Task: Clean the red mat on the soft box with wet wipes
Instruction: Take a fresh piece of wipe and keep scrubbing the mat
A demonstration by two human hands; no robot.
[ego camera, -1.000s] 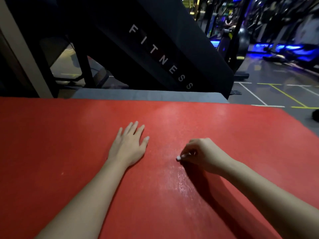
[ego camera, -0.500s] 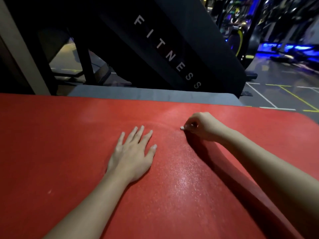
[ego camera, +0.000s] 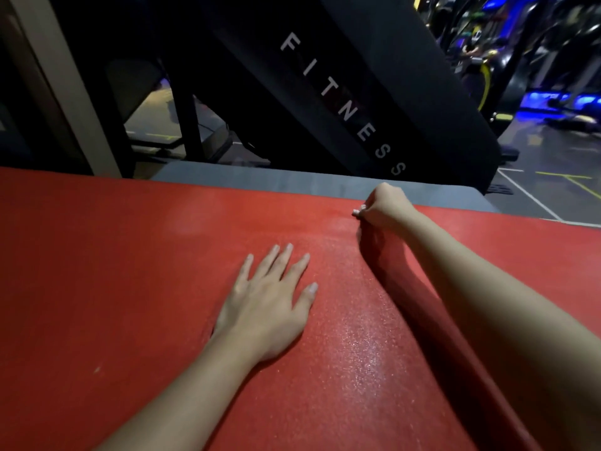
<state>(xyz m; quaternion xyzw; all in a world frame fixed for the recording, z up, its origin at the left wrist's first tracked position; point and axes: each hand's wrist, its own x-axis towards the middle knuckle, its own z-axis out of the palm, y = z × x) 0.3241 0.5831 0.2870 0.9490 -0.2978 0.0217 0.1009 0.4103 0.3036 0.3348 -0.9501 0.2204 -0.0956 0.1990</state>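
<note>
The red mat (ego camera: 113,271) fills the lower part of the head view and lies on a grey soft box (ego camera: 292,182), whose top shows as a strip beyond the mat's far edge. My left hand (ego camera: 270,304) rests flat on the mat near the middle, fingers spread, holding nothing. My right hand (ego camera: 383,205) is stretched out to the mat's far edge, fingers closed on a small white wet wipe (ego camera: 357,212) that presses on the mat; only its tip shows. A wet, shiny streak (ego camera: 364,346) runs down the mat between my arms.
A black slanted panel (ego camera: 374,92) marked FITNESS rises just behind the box. A beige post (ego camera: 61,89) stands at the far left. Gym machines and blue lights (ego camera: 553,102) sit at the back right, above a grey floor with painted lines (ego camera: 536,196).
My right hand has slid the wipe away from me, from beside my left hand up to the mat's far edge. My left hand has stayed flat on the mat.
</note>
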